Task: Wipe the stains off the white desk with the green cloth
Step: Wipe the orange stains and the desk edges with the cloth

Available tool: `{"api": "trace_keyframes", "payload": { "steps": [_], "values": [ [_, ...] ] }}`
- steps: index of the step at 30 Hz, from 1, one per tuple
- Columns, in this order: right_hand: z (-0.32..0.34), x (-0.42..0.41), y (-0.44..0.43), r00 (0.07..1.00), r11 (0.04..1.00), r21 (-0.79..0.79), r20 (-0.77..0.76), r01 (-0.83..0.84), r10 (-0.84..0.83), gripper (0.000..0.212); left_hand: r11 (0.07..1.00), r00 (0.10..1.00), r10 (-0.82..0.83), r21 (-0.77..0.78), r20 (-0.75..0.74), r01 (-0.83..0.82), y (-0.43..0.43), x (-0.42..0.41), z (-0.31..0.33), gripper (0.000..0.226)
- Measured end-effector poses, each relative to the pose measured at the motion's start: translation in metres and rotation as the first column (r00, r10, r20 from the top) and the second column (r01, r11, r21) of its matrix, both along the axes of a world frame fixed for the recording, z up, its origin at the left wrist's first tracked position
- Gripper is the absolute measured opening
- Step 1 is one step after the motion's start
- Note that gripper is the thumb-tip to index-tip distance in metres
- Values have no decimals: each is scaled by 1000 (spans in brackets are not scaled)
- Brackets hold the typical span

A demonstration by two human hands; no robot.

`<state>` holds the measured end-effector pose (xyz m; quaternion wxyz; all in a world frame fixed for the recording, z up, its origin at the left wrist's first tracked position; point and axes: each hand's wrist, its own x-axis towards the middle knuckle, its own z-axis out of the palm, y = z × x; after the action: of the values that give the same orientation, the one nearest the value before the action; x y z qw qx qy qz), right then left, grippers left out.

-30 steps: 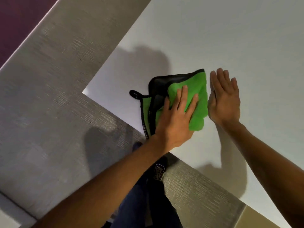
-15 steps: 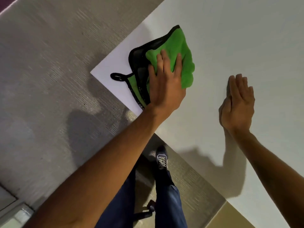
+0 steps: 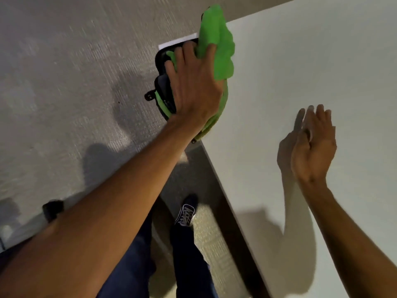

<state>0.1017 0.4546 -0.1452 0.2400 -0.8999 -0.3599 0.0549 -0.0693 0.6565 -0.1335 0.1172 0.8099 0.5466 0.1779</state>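
Observation:
The green cloth (image 3: 218, 39), edged in black, lies crumpled at the left corner of the white desk (image 3: 311, 72), partly hanging over the edge. My left hand (image 3: 193, 82) presses flat on top of it with the fingers spread. My right hand (image 3: 312, 147) rests on the desk surface well to the right of the cloth, fingers loosely together and holding nothing. No stain shows on the visible part of the desk.
Grey carpet (image 3: 64, 82) fills the left side beyond the desk corner. My legs in dark trousers and a dark shoe (image 3: 185, 211) stand close to the desk's near edge. A small dark object (image 3: 52, 208) sits on the floor at the lower left.
My left hand has pushed the cloth further toward the desk's corner, so it now overhangs the edge. The right hand stayed on the desk, now farther from the cloth. The view has shifted.

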Motion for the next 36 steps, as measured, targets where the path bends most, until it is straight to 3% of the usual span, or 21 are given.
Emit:
{"api": "trace_keyframes", "payload": {
  "steps": [3, 6, 8, 11, 17, 20, 22, 25, 28, 30, 33, 36],
  "values": [
    [5, -17, 37, 986, 984, 84, -41, -155, 159, 46, 981, 910, 173, -147, 377, -125, 15, -28, 5, 49],
    [4, -30, 74, 950, 949, 78, -34, -306, 309, 46, 933, 579, 338, -345, 742, -102, 26, -61, 3, 41],
    [0, -31, 99, 928, 928, 15, 0, -373, 373, 46, 890, 399, 439, -450, 805, -71, 35, -82, -1, 32],
    [-5, -34, 130, 925, 920, -107, 4, -377, 380, 47, 840, 208, 536, -542, 818, -31, 44, -112, -6, 38],
    [-16, -51, 149, 919, 922, -258, 193, -289, 343, 53, 739, 37, 673, -674, 739, 18, 33, -134, -29, 35],
    [-17, -54, 149, 919, 926, -261, 215, -272, 330, 51, 719, 19, 692, -691, 722, 78, 14, -123, -38, 46],
    [-17, -55, 150, 920, 927, -263, 215, -268, 327, 52, 688, 64, 718, -720, 694, 93, -6, -116, -41, 54],
    [-17, -56, 150, 921, 928, -261, 213, -268, 326, 54, 748, 124, 646, -657, 753, 94, -36, -99, -47, 30],
    [-18, -54, 149, 924, 931, -255, 211, -262, 318, 54, 755, 194, 632, -652, 751, 64, -64, -81, -49, 39],
    [-18, -52, 149, 927, 931, -259, 204, -258, 314, 53, 715, 269, 653, -693, 708, 91, -75, -64, -47, 51],
    [-20, -49, 149, 928, 929, -265, 197, -259, 316, 52, 575, 220, 780, -809, 586, 120, -78, -41, -35, 60],
    [-21, -48, 149, 929, 930, -264, 200, -254, 311, 52, 575, 354, 735, -808, 579, 129, -98, -32, -33, 76]
  ]
}}
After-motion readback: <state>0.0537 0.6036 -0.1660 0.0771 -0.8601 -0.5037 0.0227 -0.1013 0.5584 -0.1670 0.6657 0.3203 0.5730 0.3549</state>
